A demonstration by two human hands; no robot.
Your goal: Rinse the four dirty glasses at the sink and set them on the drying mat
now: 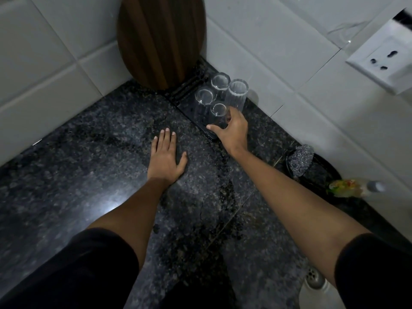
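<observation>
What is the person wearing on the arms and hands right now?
Both the left hand and right hand are bare: no gloves, rings, watches or bracelets show. Forearms are uncovered; short black sleeves end around the elbows.

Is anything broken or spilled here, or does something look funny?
Nothing looks broken. The ribbed glass in the right hand leans sideways, unlike the three glasses beside it on the drying mat. Dark wet-looking patches mark the counter.

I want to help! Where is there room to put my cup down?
Bare counter lies left of the left hand, up to the wooden board. The drying mat is crowded with four glasses; the right hand grips the ribbed glass.
</observation>
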